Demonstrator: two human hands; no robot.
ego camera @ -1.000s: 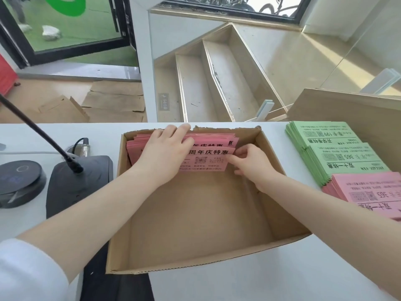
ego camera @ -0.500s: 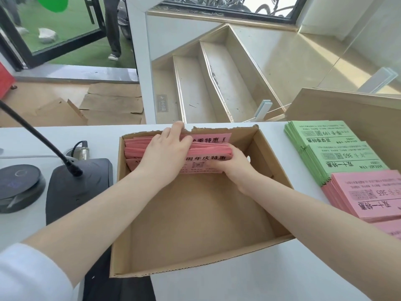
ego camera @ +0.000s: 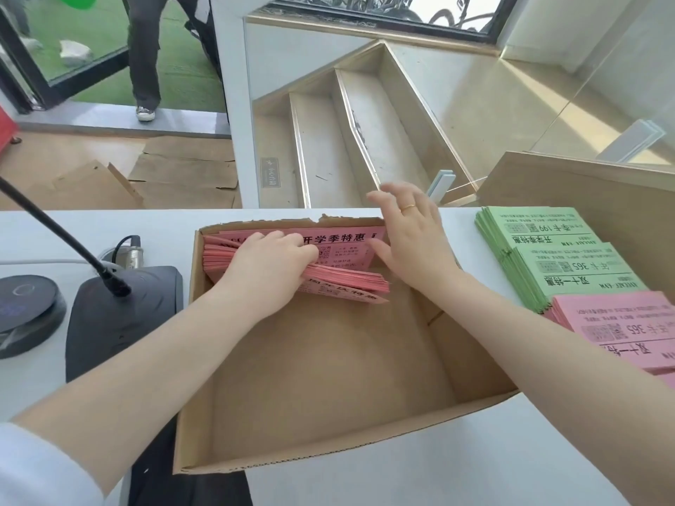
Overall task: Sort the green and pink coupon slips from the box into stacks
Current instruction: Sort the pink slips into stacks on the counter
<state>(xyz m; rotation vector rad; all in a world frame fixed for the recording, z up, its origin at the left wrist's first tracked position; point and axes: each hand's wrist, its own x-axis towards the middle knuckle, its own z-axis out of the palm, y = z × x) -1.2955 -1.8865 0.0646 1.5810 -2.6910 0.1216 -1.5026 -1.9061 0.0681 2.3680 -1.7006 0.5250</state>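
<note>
An open cardboard box [ego camera: 328, 465] sits on the white counter. A bundle of pink coupon slips [ego camera: 347, 246] stands tilted against its far wall. My left hand [ego camera: 270, 266] grips the bundle from the front, fingers tucked between slips. My right hand [ego camera: 412, 239] rests flat against the bundle's right end with its fingers spread, holding nothing. To the right of the box lie two overlapping stacks of green slips [ego camera: 540, 235] and a stack of pink slips [ego camera: 621, 326] nearer to me.
A black gooseneck microphone base [ego camera: 120, 315] and a round black device [ego camera: 25, 308] stand left of the box. A wooden panel [ego camera: 591, 188] rises behind the green stacks. Beyond the counter are steps and a person's legs [ego camera: 146, 52] at a glass door.
The bundle has been tipped up against the far wall, showing a different top slip. My right hand came out from under the slips and went up to their right end.
</note>
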